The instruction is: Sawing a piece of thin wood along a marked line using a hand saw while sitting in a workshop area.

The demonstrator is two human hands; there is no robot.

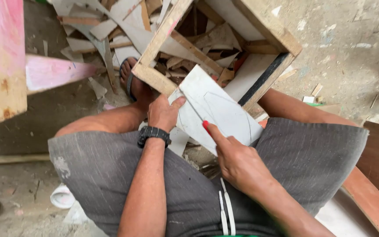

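A flat, pale white rectangular board [211, 107] with faint pencilled lines on its face is seen tilted across the lap of a seated person, its upper end leaned against the corner of a rough, open wooden frame [154, 79]; the left hand [163, 113] is laid on the board's left edge, the thumb stretched across the face and the fingers curled behind, so that the edge is pinched between thumb and fingers; a black wristwatch [153, 134] is worn on that wrist. The right hand [237, 164] is set at the board's lower edge, the fingers drawn together around a slim red marker [206, 127], whose tip is pressed against the board's face near the lower left; the board thus lies above and ahead of the right grip and to the right of the left grip. Grey shorts [110, 171] with a white drawstring are seen beneath both forearms; a sandalled foot [132, 79] is planted beside the frame, just left of it. Offcuts of pale wood [110, 26] are heaped inside and beyond the frame; a pink-stained plank [53, 72] juts in from the left; the concrete floor [352, 44] is scattered with chips.
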